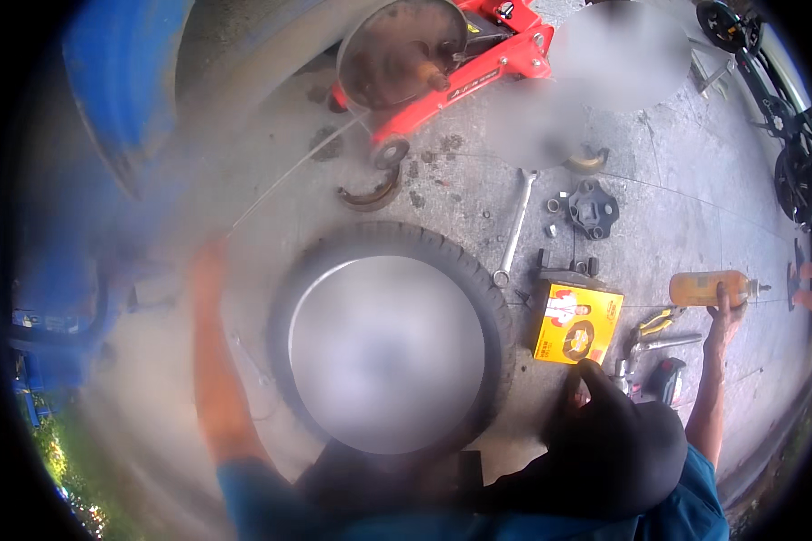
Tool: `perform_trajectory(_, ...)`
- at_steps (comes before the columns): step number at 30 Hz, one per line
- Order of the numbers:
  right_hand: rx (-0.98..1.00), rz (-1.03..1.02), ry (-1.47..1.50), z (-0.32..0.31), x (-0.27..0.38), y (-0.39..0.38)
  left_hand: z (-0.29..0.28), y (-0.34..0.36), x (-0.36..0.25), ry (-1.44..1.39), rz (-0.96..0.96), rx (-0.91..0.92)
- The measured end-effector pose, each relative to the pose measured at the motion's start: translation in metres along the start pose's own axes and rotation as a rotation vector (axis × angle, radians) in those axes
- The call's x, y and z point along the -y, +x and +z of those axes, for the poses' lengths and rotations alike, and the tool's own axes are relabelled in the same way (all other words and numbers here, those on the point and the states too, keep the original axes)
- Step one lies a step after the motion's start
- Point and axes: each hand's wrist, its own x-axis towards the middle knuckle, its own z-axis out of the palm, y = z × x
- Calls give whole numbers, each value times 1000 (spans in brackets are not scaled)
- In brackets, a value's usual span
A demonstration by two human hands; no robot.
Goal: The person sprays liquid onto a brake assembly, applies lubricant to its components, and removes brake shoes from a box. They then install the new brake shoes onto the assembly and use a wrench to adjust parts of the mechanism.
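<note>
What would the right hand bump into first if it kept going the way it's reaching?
The right hand reaches away from the person and already seems to touch the orange bottle lying on the paved ground. So the bottle comes first; past it only bare paving shows, though depth is hard to judge.

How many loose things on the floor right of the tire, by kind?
Wrench: 1
Yellow box: 1
Black hub part: 1
Orange bottle at the right hand: 1
Yellow-handled pliers: 1
Total: 5
</note>
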Motion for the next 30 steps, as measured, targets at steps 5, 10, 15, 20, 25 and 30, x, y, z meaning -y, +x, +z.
perform_trajectory(5, -25, -3, 55, 17, -3, -6, -6, 5, 1, -53, -37, 16)
perform_trajectory(10, 2, -67, 5, 28, -14, 14, -24, -9, 55, -27, 58, 70)
perform_trajectory(15, -80, -37, 80, 34, -29, 27, -23, -4, -29, 441, 219, -209)
perform_trajectory(20, -42, -117, -36, 49, -47, 39, -85, -3, -326, -439, 0, 263)
perform_trajectory(25, 76, -124, -4, 66, -59, 42, -168, -55, -515, -973, 293, 1111)
perform_trajectory(30, 70, -212, -129, 56, -66, 50, -141, -67, -488, -756, 320, 1131)
